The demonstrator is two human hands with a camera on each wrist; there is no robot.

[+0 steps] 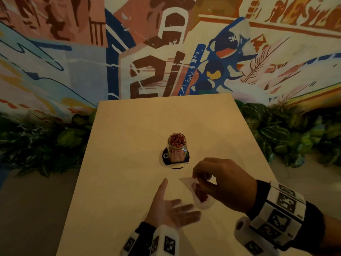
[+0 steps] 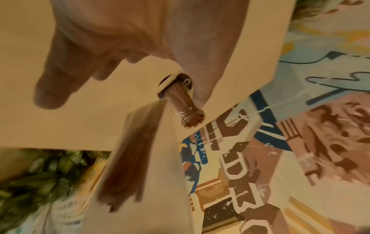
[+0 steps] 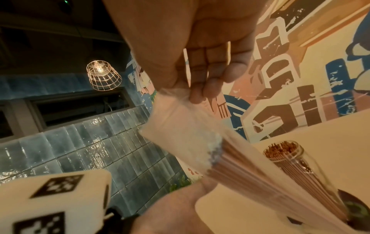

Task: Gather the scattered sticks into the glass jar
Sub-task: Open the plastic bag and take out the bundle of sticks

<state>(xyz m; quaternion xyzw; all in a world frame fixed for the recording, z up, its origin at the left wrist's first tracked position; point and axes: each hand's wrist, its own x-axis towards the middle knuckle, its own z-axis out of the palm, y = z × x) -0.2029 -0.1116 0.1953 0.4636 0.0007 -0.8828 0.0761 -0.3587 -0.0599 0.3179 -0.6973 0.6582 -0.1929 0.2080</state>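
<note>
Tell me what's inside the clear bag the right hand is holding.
The clear bag pinched by the right hand holds a bundle of reddish-brown sticks. Its top end is hidden under the fingers. The open left hand waits beneath it.

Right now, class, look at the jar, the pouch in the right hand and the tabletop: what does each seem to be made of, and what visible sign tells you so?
Jar: clear glass, glossy; the sticks show through its wall.
Pouch, pinched by the right hand: thin translucent plastic film, probably; it crumples and shows brown sticks inside.
Tabletop: pale, matt, perhaps wood or laminate; no grain is clear.
</note>
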